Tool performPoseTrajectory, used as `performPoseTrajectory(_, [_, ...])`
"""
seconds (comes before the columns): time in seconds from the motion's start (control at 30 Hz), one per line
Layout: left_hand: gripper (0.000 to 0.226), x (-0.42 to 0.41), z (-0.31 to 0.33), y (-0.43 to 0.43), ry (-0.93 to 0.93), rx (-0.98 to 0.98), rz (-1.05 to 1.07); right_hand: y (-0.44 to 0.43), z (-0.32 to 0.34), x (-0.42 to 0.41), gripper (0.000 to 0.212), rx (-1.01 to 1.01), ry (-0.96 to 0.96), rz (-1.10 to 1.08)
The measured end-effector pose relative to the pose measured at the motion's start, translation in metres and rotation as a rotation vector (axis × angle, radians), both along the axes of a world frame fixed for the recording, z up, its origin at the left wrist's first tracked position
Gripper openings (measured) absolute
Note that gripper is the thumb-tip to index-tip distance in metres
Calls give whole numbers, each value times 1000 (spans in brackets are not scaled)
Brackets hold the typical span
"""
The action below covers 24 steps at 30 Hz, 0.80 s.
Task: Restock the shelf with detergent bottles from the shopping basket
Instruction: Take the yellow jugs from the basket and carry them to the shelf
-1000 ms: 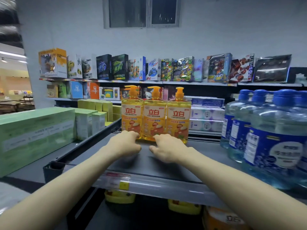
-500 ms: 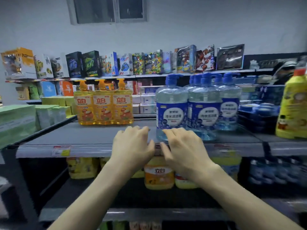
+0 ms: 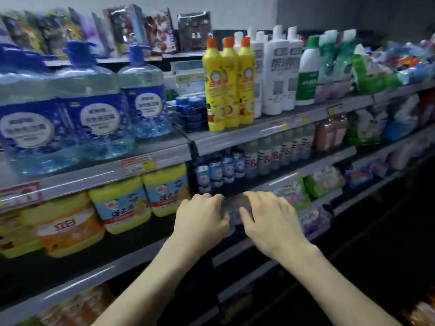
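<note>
Head: detergent bottles above left grip

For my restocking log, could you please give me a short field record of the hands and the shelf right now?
left hand: empty, fingers loosely curled, in front of the lower shelves
right hand: empty, close beside the left
shelf: blue pump bottles, yellow bottles with orange caps, white bottles, all upright
shopping basket: not in view
</note>
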<state>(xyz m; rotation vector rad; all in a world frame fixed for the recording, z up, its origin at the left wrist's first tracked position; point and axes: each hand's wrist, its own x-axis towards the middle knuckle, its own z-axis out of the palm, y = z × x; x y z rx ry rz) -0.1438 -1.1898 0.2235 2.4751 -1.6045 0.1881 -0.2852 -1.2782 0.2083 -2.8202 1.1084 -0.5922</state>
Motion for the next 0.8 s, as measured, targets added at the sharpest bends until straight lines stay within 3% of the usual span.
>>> performPoseTrajectory(0.43, [29,-146,-105,-230,180,219,-521,-140,-106,-172,46,203,175,-601])
performPoseTrajectory(0.6, [46,-201,-140,-295,189,341,-722,-168,-136,-234,46,332,178,-816])
performPoseTrajectory(0.8, [46,-277,-182,-348,163,465,-891,-191,-176,-306,43,450,178,-1019])
